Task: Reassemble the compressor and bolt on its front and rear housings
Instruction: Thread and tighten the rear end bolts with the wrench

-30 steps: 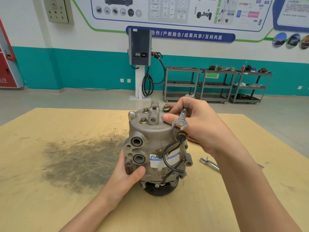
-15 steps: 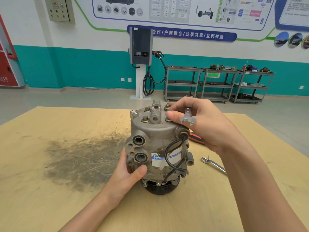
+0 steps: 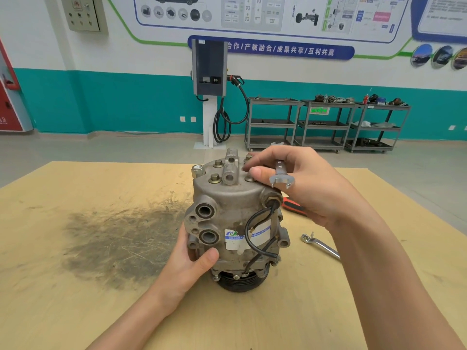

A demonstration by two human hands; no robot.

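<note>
The grey metal compressor (image 3: 235,218) stands upright on its black pulley (image 3: 240,281) in the middle of the wooden table (image 3: 75,299). Its top housing (image 3: 225,188) carries several bolts. My left hand (image 3: 192,263) grips the lower left side of the body, thumb on the front. My right hand (image 3: 303,183) is over the top right of the housing, holding a small open-end wrench (image 3: 280,176) in its curled fingers while thumb and fingertips touch a bolt (image 3: 250,178). A black wire (image 3: 255,231) loops down the front.
A ratchet-style wrench (image 3: 321,245) lies on the table to the right of the compressor. A red-and-black tool handle (image 3: 293,207) lies behind it under my right hand. A dark greasy stain (image 3: 113,243) covers the table on the left. Shelving carts (image 3: 326,125) stand far behind.
The wrench's open jaw has risen from near the wire fitting to beside my thumb over the top of the housing. My left hand keeps its grip on the compressor.
</note>
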